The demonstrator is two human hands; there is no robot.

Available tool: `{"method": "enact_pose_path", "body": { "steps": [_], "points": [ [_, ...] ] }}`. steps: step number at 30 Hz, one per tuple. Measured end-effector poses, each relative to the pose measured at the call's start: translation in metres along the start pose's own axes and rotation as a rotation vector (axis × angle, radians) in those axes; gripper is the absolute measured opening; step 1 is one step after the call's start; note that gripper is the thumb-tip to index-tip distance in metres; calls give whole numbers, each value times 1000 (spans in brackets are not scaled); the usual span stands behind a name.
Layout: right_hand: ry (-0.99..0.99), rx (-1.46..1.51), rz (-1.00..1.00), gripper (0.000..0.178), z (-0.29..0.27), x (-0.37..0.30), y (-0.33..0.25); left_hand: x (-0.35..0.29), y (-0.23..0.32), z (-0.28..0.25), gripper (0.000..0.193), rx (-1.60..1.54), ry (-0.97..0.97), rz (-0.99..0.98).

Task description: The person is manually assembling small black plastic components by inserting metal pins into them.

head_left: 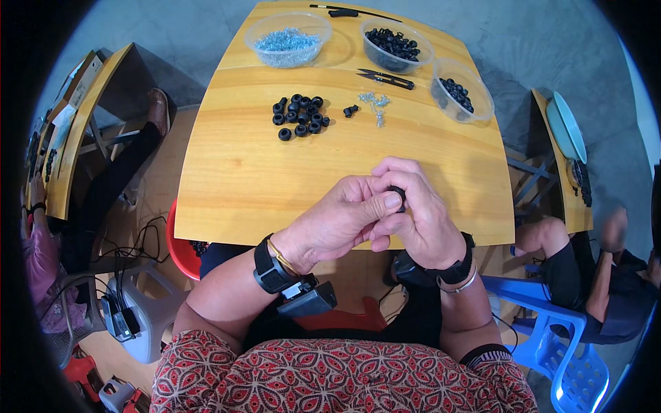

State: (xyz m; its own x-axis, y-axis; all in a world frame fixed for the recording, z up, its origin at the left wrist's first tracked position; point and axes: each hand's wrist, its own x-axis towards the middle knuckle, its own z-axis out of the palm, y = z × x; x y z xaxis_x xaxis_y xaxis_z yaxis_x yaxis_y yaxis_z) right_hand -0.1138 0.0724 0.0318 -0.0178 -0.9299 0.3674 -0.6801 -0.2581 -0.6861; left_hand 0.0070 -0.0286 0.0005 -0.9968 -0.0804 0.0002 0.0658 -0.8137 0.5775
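A small black round plastic part (397,195) is pinched between my two hands above the table's near edge. My left hand (337,215) is closed, its thumb pressing against the part. My right hand (428,219) curls its fingers around the part from the other side, hiding much of it. Beyond my hands lies a cluster of black round knob-like parts (301,129). To the right of that cluster are a few smaller black pieces (350,111) and a scatter of small silvery screw-like pieces (375,100).
Clear tubs stand farther back: one with silvery pieces (286,40), two with black parts (391,44) (457,95). Black thread snips (387,79) lie between them on the wooden table (234,179). A red basin (180,246) sits below left, a blue plastic chair (551,323) right. Other people sit at both sides.
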Motion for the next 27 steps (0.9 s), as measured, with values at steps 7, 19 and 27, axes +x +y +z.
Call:
{"method": "enact_pose_path", "body": {
  "steps": [7, 19, 27],
  "points": [
    [17, 90, 5, 41, 2, 1, 1, 0, -2, -6, 20, -51, -43, 3],
    [20, 50, 20, 50, 5, 2, 0, 0, -4, -9, 19, -67, -89, 7],
    [117, -39, -122, 43, 0, 1, 7, -1, 4, 9, 18, -61, 46, -13]
  ]
}}
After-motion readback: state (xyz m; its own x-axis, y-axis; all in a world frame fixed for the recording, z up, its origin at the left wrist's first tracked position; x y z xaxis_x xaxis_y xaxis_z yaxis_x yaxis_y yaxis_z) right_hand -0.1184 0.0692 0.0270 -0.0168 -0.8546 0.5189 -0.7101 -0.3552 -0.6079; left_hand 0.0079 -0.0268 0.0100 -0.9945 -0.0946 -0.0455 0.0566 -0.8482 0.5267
